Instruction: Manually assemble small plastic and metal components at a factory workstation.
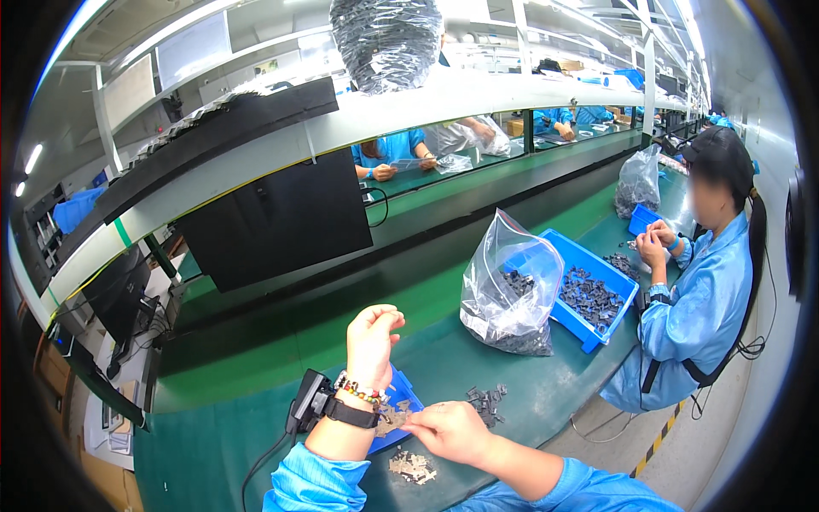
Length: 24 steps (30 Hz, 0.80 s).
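Note:
My left hand (372,348) is raised above the far edge of a small blue tray (404,391), its fingers curled and pressed together. Whatever may be in that pinch is too small to make out. Thumb and fingertips of my right hand (450,432) are pinched at the tray's right side, next to the flat tan pieces (391,419) lying in it. I cannot tell whether a piece is between those fingers. A little heap of pale beige pieces (413,466) lies on the green table in front of the tray. Dark grey small parts (486,404) are piled beyond my right hand.
A clear plastic bag (510,294) of dark parts stands against a larger blue bin (589,294) of similar parts. A co-worker (708,264) in blue sits at the right. A black monitor panel (277,222) hangs ahead, below a white shelf. A cable runs from my left wrist device (311,399).

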Tool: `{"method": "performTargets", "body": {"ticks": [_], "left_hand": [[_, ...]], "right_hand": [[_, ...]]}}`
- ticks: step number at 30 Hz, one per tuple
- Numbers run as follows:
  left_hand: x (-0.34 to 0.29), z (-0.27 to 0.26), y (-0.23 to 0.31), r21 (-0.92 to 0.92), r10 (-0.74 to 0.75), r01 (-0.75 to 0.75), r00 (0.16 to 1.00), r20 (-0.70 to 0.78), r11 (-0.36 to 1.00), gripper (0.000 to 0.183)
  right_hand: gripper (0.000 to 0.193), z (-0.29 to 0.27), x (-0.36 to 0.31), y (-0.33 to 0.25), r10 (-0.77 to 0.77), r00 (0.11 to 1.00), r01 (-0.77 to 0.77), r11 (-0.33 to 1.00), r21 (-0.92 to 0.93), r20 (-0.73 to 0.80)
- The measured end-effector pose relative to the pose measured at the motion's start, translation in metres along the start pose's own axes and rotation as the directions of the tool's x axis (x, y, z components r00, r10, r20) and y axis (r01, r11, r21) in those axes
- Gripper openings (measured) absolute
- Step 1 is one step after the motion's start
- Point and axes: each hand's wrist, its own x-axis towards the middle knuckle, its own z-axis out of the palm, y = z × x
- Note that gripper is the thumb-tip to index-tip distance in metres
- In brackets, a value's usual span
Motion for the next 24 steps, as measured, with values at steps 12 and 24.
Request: {"method": "performTargets", "body": {"ticks": [12,24], "left_hand": [[-0.055,0.035,-0.050,0.441,0.047,-0.894,0.439,0.898,-0.079,0.016],[-0.065,0.021,-0.079,0.173,0.045,-0.983,0.176,0.983,0.065,0.039]], "right_hand": [[0.069,-0.041,0.037,-0.043,-0.339,0.906,0.291,0.934,0.208,0.254],[0.046,-0.042,0.037,-0.038,-0.320,0.839,0.126,0.900,0.416,0.439]]}}
